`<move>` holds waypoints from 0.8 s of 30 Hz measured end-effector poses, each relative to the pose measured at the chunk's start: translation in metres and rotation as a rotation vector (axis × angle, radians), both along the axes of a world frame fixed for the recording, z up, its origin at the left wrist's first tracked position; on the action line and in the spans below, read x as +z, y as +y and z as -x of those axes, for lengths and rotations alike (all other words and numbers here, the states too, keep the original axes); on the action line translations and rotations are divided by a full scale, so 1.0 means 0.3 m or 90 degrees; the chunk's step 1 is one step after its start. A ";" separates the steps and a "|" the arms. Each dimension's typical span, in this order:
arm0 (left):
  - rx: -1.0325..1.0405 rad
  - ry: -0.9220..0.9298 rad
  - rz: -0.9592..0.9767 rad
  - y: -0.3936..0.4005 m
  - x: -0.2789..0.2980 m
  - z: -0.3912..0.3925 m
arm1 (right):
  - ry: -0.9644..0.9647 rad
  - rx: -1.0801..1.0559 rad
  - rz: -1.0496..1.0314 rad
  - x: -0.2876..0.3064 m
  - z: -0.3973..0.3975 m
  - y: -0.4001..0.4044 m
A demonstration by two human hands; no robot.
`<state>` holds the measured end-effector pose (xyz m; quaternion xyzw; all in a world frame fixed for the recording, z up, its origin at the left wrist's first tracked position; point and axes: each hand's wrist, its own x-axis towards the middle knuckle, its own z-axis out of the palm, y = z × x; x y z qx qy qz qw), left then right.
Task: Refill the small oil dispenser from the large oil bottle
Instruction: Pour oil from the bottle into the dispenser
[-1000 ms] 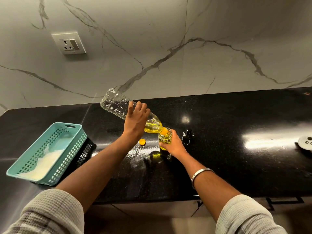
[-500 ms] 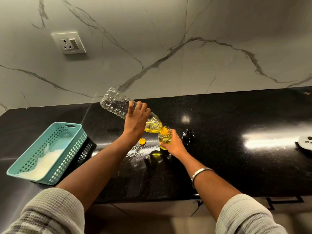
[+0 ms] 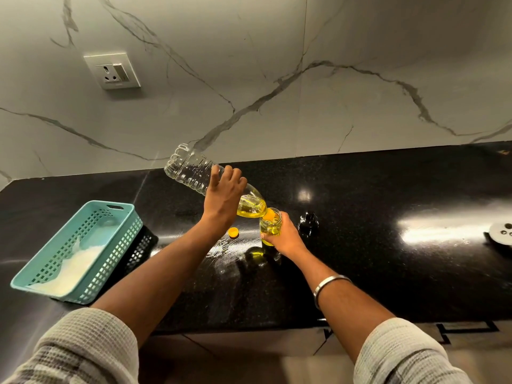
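Left hand point(image 3: 224, 195) tilting bottle point(image 3: 194, 170), dispenser point(image 3: 271, 225) half-full

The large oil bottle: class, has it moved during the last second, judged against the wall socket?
No. The large oil bottle keeps the same tilt and place below and right of the wall socket, its mouth at the small dispenser.

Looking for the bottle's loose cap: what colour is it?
Orange-yellow cap, lying on the black counter; the head view shows it.

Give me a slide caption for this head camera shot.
Left hand tips the large oil bottle into the small dispenser held by the right hand.
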<state>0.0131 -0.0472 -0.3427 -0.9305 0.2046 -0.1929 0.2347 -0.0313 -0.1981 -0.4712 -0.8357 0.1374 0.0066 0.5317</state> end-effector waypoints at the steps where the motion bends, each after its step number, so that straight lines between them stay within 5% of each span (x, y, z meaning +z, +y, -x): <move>1: 0.000 0.006 0.003 0.001 0.000 0.000 | -0.001 0.001 0.002 -0.001 0.000 0.000; 24: -0.006 0.014 0.016 -0.004 0.011 0.007 | -0.011 -0.001 -0.006 -0.001 0.002 0.000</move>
